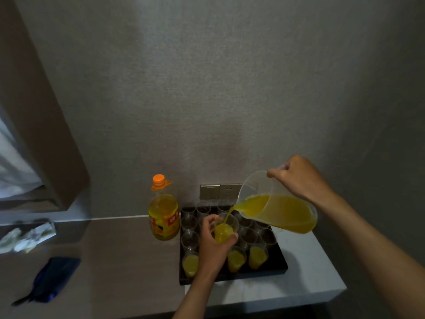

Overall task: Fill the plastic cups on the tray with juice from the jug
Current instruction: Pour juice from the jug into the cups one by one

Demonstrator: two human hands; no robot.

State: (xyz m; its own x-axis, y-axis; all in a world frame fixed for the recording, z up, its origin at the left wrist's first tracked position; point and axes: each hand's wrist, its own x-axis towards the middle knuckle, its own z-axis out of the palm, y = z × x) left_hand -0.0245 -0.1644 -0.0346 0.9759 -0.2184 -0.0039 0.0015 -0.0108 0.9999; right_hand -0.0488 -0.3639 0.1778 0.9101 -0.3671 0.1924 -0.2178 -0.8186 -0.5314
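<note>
1. Two bare hands work at lower centre of the frame: the left hand (pixel 215 244) curls its fingers and thumb round a clear cup (pixel 226 229), held above the tray (pixel 279 264).
2. At centre right, the right hand (pixel 299 178) grips the tilted jug (pixel 279 203), juice streaming from its spout into that cup.
3. Three filled cups (pixel 257 255) stand along the tray's near edge; empty cups (pixel 189 223) crowd behind.
4. Just left of the tray stands a juice bottle (pixel 163 210); a wall socket (pixel 220 191) sits behind.

juice bottle (pixel 163 217) crowds tray (pixel 279 268) left — counter (pixel 119 256) beyond open
</note>
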